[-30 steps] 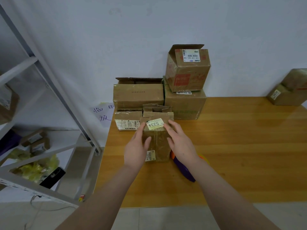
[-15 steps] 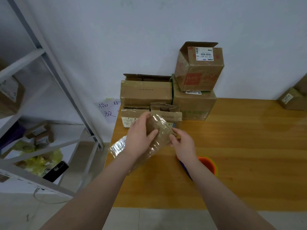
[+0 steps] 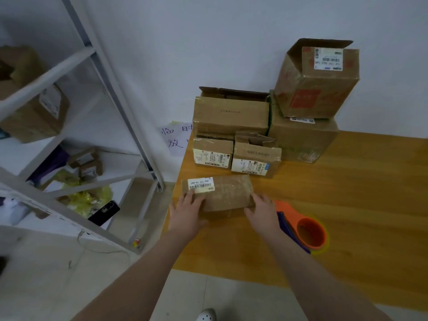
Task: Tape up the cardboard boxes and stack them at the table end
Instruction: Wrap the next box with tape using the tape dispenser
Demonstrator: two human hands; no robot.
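We steady a tape-wrapped cardboard box [image 3: 228, 193] lying flat on the wooden table [image 3: 347, 205], near its left edge, just before the stacked boxes [image 3: 231, 117]. Our left hand [image 3: 187, 212] and right hand [image 3: 262, 210] press its ends, fingers nearly straight. An orange tape dispenser [image 3: 309, 232] lies beside the right hand.

The taped box [image 3: 222, 193] is dull brown under glossy clear film, with a white barcode label [image 3: 200, 185] printed in black. The table [image 3: 347, 205] is orange-brown wood with grain lines, and the tape dispenser [image 3: 308, 235] is bright orange with a purple handle and a yellow-green rim. The top stacked box [image 3: 324, 75] carries a red printed patch.
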